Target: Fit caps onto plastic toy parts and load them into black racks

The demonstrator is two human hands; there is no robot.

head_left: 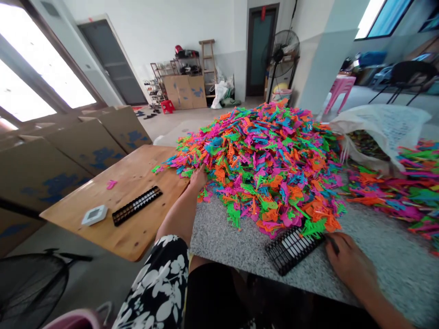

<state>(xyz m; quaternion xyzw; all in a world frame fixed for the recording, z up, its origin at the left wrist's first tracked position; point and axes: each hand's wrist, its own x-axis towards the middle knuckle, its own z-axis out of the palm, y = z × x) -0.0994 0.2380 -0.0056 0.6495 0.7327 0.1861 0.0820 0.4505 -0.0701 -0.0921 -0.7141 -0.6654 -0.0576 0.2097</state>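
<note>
A large heap of small flat plastic pieces [260, 160] in pink, green, orange and blue covers much of the grey speckled table. At the heap's left edge is my left hand [199, 177], its fingertips among the pieces and mostly hidden. My right hand [351, 260] is closed around the right end of a black slotted rack [291, 249], which lies tilted near the table's front edge. A green piece [313, 227] and orange ones overlap the rack's upper right corner.
On the wooden table [137, 164] to the left lie another black rack [137, 205], a white square device [95, 214] and a pink piece [111, 184]. At right, a white sack [384, 123] stands by more coloured pieces [394, 192]. Cardboard boxes [68, 155] line the left.
</note>
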